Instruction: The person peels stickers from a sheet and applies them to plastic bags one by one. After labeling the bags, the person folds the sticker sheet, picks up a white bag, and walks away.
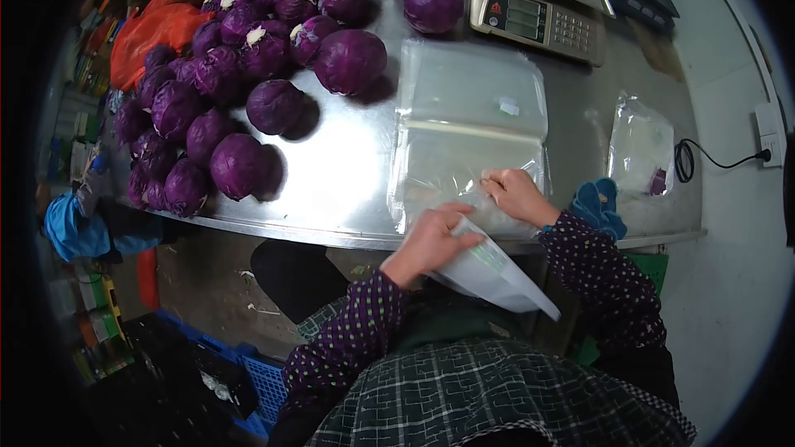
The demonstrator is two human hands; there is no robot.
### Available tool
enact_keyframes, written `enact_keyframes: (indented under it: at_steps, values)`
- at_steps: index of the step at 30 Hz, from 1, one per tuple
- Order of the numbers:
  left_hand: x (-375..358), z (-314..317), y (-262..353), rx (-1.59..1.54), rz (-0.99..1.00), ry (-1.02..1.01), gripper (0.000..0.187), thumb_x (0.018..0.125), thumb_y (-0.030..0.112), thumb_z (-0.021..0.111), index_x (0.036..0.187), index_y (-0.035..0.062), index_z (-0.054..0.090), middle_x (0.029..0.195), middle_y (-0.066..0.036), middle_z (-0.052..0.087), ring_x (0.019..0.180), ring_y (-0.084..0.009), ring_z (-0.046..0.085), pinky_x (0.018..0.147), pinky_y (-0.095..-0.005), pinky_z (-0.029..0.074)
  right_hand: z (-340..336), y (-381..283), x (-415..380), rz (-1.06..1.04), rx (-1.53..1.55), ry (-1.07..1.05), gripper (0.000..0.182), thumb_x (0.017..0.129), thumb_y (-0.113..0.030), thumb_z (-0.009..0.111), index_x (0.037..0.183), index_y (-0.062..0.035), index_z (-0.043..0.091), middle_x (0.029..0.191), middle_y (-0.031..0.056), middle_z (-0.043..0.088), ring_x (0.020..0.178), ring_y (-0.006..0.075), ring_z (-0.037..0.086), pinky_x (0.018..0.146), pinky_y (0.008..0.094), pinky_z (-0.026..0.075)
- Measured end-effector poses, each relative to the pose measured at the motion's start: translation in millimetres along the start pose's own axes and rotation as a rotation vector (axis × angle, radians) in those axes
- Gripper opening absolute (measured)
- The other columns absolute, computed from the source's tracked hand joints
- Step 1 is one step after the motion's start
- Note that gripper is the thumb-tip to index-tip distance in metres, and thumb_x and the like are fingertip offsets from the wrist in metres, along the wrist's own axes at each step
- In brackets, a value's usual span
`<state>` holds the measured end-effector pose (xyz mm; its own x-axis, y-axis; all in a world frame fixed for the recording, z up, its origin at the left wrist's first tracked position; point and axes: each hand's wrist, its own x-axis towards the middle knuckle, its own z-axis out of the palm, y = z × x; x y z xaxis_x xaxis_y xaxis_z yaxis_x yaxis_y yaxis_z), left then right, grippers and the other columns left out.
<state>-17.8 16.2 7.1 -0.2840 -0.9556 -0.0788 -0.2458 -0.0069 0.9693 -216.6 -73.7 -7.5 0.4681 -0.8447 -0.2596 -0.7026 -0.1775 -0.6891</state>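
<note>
At the table's front edge my left hand (429, 242) grips a white sheet or bag (501, 277) with faint green print, its pointed end hanging over my lap. The thumb lies across its top part. My right hand (522, 199) is closed in a pinch at the lower part of the clear plastic bags (472, 145), which lie in a flat stack on the metal table. What its fingertips hold is hidden. A small white label (508, 106) shows on the stack.
Many purple cabbages (236, 165) cover the table's left side beside an orange net bag (161, 41). A scale (538, 21) stands at the back. Blue gloves (599, 207), another clear bag (642, 145) and a black cable (720, 161) lie right. A blue crate (269, 385) is below.
</note>
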Motion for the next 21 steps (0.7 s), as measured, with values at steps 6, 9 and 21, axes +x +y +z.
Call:
enact_keyframes:
  at_steps: [6, 9, 21]
  values:
    - [5, -2, -32, 0.011, -0.183, 0.013, 0.026, 0.075, 0.019, 0.076, 0.082, -0.0048, 0.068, 0.118, -0.021, 0.062, 0.114, -0.0324, 0.057, 0.094, -0.0368, 0.044, -126, -27, 29, -0.096, 0.137, 0.779, 0.009, 0.079, -0.007, 0.064, 0.087, -0.0029, 0.064, 0.073, 0.0051, 0.062, 0.059, 0.0124, 0.056, 0.056, 0.0282, 0.047]
    - [6, -5, -15, 0.014, -0.25, 0.034, 0.027, 0.076, 0.02, 0.076, 0.089, -0.0031, 0.07, 0.12, -0.02, 0.061, 0.122, -0.0347, 0.051, 0.099, -0.0383, 0.041, -109, -52, 8, -0.063, 0.334, 0.583, 0.019, 0.077, -0.011, 0.071, 0.092, -0.0023, 0.063, 0.072, 0.0049, 0.061, 0.059, 0.0137, 0.056, 0.061, 0.0259, 0.049]
    - [6, -6, -18, 0.022, -0.215, 0.041, 0.029, 0.078, 0.017, 0.075, 0.098, -0.003, 0.069, 0.117, -0.014, 0.064, 0.118, -0.0246, 0.053, 0.099, -0.0329, 0.04, 4, 1, -33, -0.035, -0.334, 0.183, 0.04, 0.069, -0.034, 0.077, 0.096, -0.0115, 0.06, 0.101, 0.006, 0.053, 0.08, 0.0256, 0.063, 0.065, 0.0383, 0.05]
